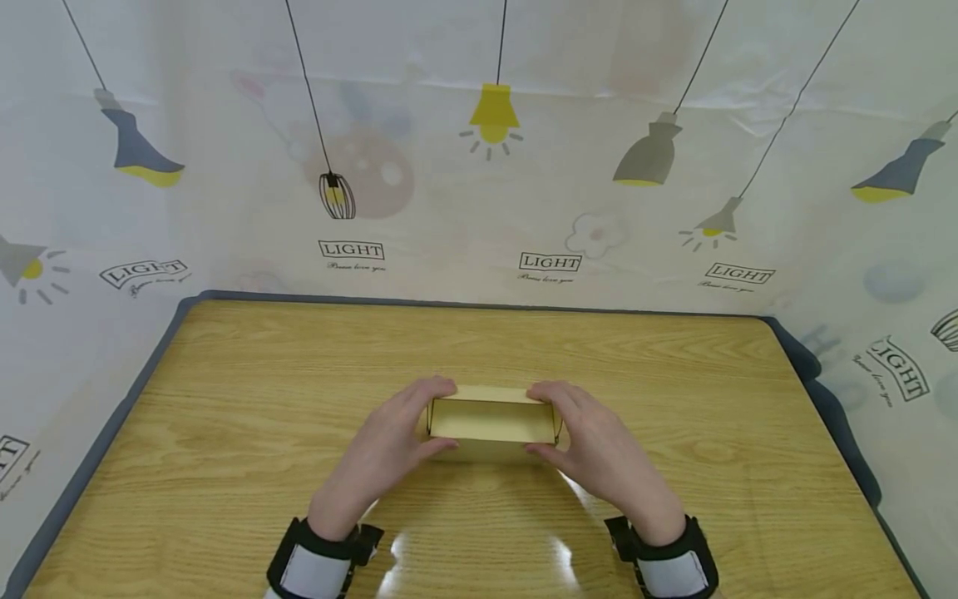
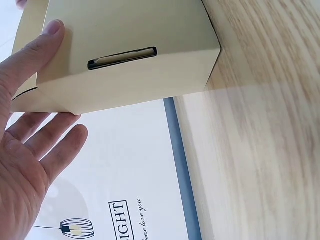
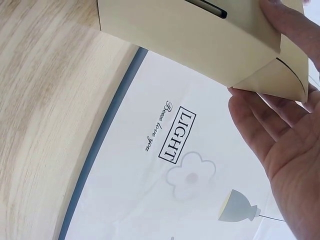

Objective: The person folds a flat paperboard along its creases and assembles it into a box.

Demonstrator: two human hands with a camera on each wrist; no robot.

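A cream cardboard box point(image 1: 486, 452) stands on the table with its hollow inside facing up. My left hand point(image 1: 389, 437) grips its left end, thumb on the near wall and fingers at the far wall. At the opposite end, my right hand point(image 1: 599, 445) holds it the same way. The left wrist view shows a narrow dark-edged slot point(image 2: 123, 58) in the box wall near the bottom, with the left thumb point(image 2: 37, 52) laid along that wall. In the right wrist view, a curved flap point(image 3: 275, 80) shows at the box's upper corner, beside the right fingers.
The wood-grain table point(image 1: 299, 366) has a dark blue-grey edge point(image 1: 479, 304). Behind it and at both sides hangs a white sheet point(image 1: 449, 216) printed with lamps and the word LIGHT. A black strap with a white patch point(image 1: 314, 574) is round each wrist.
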